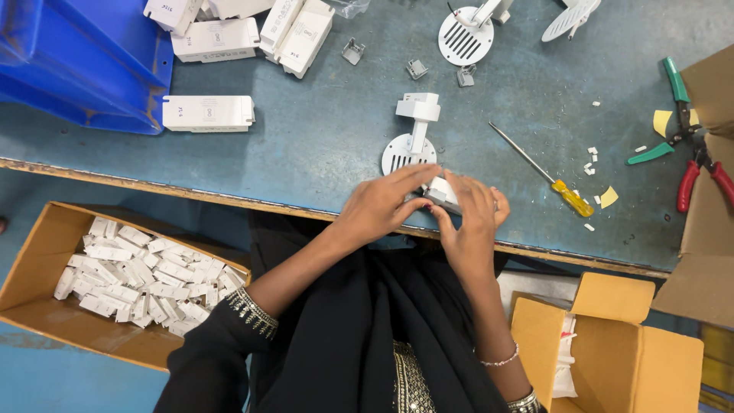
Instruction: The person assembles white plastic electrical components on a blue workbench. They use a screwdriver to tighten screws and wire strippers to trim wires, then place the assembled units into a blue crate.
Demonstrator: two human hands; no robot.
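Note:
My left hand [380, 203] and my right hand [472, 216] meet at the near edge of the blue-grey table [321, 145], both gripping a small white plastic part [442, 191] between the fingers. Just beyond them lies a white light fitting [413, 138] with a round slotted plate and a boxy bracket; my left fingertips touch its plate. A yellow-handled screwdriver [544, 175] lies to the right of my hands.
White rectangular boxes [208, 113] and a blue bin [84, 61] sit at the far left. More slotted fittings [465, 34] and small metal clips [417, 69] lie at the back. Pliers [673, 115] rest right. A cardboard box of white parts [130, 279] stands lower left, another carton [612, 344] lower right.

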